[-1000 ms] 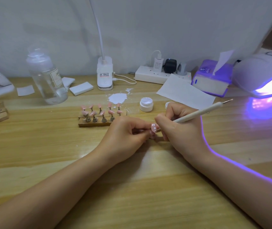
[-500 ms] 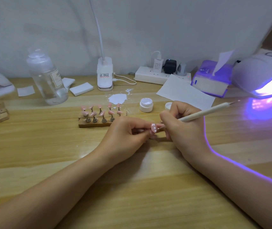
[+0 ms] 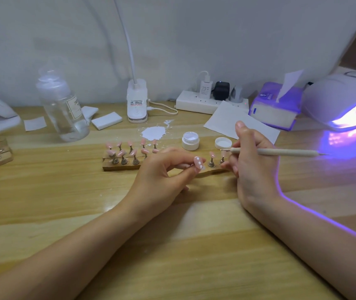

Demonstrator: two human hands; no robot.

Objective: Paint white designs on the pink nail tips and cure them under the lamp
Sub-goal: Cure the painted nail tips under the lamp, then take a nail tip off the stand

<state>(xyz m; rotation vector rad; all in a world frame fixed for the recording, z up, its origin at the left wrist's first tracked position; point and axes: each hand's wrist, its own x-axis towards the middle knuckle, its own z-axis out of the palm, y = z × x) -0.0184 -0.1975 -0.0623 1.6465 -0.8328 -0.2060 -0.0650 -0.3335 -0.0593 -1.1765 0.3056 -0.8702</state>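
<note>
A home nail-art desk — lit curing lamp (image 3: 343, 105), wooden stand of pink nail tips (image 3: 129, 156), power strip (image 3: 196, 102).

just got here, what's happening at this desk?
Nail art in progress. The left hand pinches a pink nail tip that carries white dots. The right hand holds a dotting pen clear of the tip, beside the open white gel jar. The UV lamp at right glows purple.

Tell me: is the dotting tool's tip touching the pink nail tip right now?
No. The right hand holds the dotting tool clear of the nail tip.
</note>
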